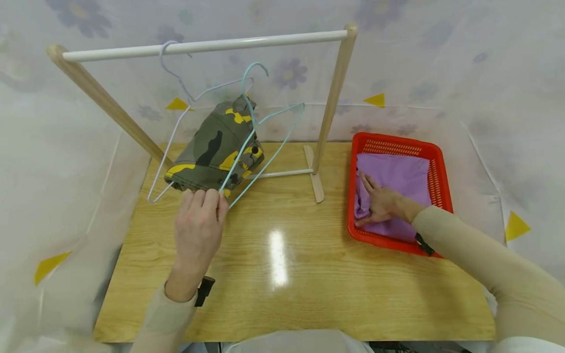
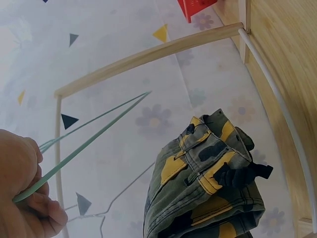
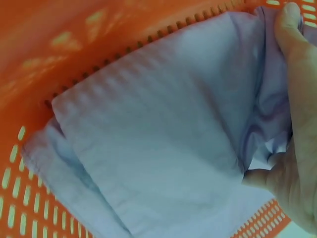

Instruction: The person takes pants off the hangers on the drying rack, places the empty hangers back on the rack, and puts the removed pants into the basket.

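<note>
Pale flower-printed sheeting rises behind a wood-grain tabletop. On the far left portion of that tabletop stands a rack with wooden posts and a white top rail. To the right, near the back edge, sits a red slotted basket. A green, black and yellow camouflage garment hangs below the rail in a folded bundle. A folded purple cloth lies inside the basket, flat over most of its area and rumpled along its left edge. The lavender hanger is hooked over the rail, its lower bar running out from the garment. In front, the mint-green hanger has its hook free of the rail. The person's left hand has its grip curled round this hanger's lower part, beside the garment. The right hand reaches into the basket, its grip spread, fingers resting on the purple cloth's rumpled edge.
</note>
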`<state>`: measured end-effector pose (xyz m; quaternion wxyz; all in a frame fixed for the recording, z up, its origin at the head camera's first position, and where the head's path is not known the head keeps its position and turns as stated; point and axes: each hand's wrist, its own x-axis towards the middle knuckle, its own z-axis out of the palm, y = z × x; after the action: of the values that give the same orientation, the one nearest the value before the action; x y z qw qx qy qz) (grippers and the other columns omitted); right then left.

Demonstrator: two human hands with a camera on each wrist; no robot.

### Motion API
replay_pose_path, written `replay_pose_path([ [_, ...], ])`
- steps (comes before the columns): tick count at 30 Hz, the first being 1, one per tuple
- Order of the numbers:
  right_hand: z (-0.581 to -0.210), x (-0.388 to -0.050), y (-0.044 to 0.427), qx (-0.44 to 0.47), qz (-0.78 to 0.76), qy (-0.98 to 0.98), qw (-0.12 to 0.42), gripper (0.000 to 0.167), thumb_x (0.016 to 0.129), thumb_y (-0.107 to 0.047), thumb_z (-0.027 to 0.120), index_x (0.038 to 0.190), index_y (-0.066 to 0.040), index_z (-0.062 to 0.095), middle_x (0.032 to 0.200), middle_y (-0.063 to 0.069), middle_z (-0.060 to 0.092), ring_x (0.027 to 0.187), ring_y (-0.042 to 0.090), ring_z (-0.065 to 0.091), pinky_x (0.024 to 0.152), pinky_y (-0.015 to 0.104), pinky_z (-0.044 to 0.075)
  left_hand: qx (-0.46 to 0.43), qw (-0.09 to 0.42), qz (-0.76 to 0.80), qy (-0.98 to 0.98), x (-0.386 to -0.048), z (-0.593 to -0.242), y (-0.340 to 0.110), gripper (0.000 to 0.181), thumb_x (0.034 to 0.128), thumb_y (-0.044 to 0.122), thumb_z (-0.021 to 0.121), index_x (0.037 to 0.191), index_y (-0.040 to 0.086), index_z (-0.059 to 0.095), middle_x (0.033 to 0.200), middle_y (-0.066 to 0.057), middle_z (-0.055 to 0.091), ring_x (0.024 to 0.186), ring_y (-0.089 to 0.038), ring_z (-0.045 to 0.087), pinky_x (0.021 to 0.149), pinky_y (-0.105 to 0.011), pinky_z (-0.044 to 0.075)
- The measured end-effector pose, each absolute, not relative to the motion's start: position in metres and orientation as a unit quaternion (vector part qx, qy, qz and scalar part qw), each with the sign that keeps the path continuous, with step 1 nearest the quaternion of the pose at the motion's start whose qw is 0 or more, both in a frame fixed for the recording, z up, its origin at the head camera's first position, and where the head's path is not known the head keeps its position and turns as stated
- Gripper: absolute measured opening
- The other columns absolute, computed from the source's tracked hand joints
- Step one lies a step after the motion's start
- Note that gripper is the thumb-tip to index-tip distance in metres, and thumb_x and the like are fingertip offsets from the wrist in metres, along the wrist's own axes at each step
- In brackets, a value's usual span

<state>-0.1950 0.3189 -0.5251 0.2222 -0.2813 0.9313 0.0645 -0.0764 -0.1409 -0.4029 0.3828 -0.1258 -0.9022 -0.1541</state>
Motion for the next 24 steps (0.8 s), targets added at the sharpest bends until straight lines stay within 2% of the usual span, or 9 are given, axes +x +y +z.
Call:
replay_pose_path([
  [2,-0.520,-0.197,0.322,-0.299,0.046,0.929,0.214,0.101,0.080,-0.085,0.065,0.115,0.009,0.077,0.171,0.039,-0.002,0.157,0.059,0.019,0.097,0.056,0.060,-0.125,0.380,-0.157,-0.903,-0.076,-0.403,-0.141,0.034,0.1064,0.011,0.055,0.075,0.002,0.045,0.062,-0.014,0.043,0.061,-0.037,0.046,0.087,-0.057,0.058],
  [4,-0.513,-0.201,0.328,-0.313,0.025,0.927,0.203,0.120,0.078,-0.084,0.069,0.139,0.018,0.056,0.171,0.039,0.004,0.156,0.060,0.022,0.109,0.060,0.052,-0.126,0.378,-0.158,-0.903,-0.075,-0.403,-0.141,0.034,0.1064,0.011,0.055,0.075,0.002,0.045,0.062,-0.014,0.044,0.062,-0.037,0.047,0.091,-0.059,0.058],
  [7,-0.501,-0.209,0.342,-0.317,0.025,0.928,0.194,0.141,0.076,-0.082,0.072,0.161,0.015,0.014,0.170,0.040,0.008,0.154,0.062,0.023,0.118,0.070,0.038,-0.126,0.378,-0.158,-0.903,-0.075,-0.403,-0.142,0.034,0.1062,0.010,0.055,0.075,0.002,0.045,0.062,-0.014,0.043,0.061,-0.036,0.045,0.086,-0.056,0.058],
  [9,-0.495,-0.215,0.353,-0.296,0.025,0.934,0.197,0.144,0.075,-0.081,0.075,0.163,0.012,0.010,0.171,0.039,0.008,0.155,0.063,0.021,0.117,0.073,0.036,-0.127,0.380,-0.155,-0.903,-0.076,-0.403,-0.141,0.034,0.1061,0.010,0.055,0.075,0.002,0.044,0.062,-0.013,0.041,0.061,-0.033,0.041,0.076,-0.050,0.055],
  [11,-0.493,-0.222,0.364,-0.269,0.032,0.941,0.203,0.146,0.073,-0.082,0.075,0.164,0.011,0.008,0.171,0.039,0.006,0.155,0.063,0.019,0.114,0.075,0.038,-0.129,0.384,-0.152,-0.902,-0.076,-0.403,-0.142,0.034,0.1057,0.009,0.055,0.074,0.002,0.044,0.061,-0.012,0.040,0.060,-0.031,0.036,0.067,-0.044,0.046],
  [13,-0.493,-0.229,0.376,-0.238,0.031,0.948,0.210,0.148,0.072,-0.082,0.077,0.164,0.010,0.006,0.171,0.039,0.003,0.154,0.065,0.016,0.111,0.077,0.040,-0.132,0.386,-0.150,-0.901,-0.077,-0.403,-0.141,0.035,0.1056,0.008,0.055,0.073,0.002,0.043,0.061,-0.012,0.039,0.060,-0.028,0.032,0.063,-0.039,0.033],
  [15,-0.496,-0.233,0.387,-0.212,0.033,0.954,0.212,0.149,0.072,-0.082,0.077,0.163,0.011,0.005,0.170,0.041,0.002,0.153,0.067,0.015,0.109,0.077,0.041,-0.133,0.389,-0.151,-0.899,-0.078,-0.403,-0.141,0.035,0.1052,0.007,0.055,0.073,0.002,0.043,0.060,-0.011,0.038,0.060,-0.028,0.031,0.063,-0.037,0.030],
  [20,-0.506,-0.237,0.407,-0.174,0.033,0.959,0.220,0.152,0.072,-0.080,0.078,0.160,0.017,0.002,0.165,0.048,0.003,0.150,0.071,0.014,0.110,0.078,0.038,-0.135,0.390,-0.155,-0.898,-0.079,-0.403,-0.142,0.034,0.1053,0.008,0.054,0.074,0.002,0.043,0.061,-0.011,0.038,0.060,-0.028,0.031,0.062,-0.037,0.029],
  [24,-0.516,-0.236,0.410,-0.175,0.037,0.958,0.223,0.152,0.070,-0.081,0.078,0.159,0.018,0.005,0.162,0.050,0.008,0.147,0.072,0.019,0.109,0.080,0.037,-0.134,0.386,-0.155,-0.900,-0.080,-0.402,-0.142,0.034,0.1057,0.009,0.055,0.074,0.002,0.044,0.061,-0.011,0.039,0.060,-0.028,0.032,0.061,-0.037,0.029],
])
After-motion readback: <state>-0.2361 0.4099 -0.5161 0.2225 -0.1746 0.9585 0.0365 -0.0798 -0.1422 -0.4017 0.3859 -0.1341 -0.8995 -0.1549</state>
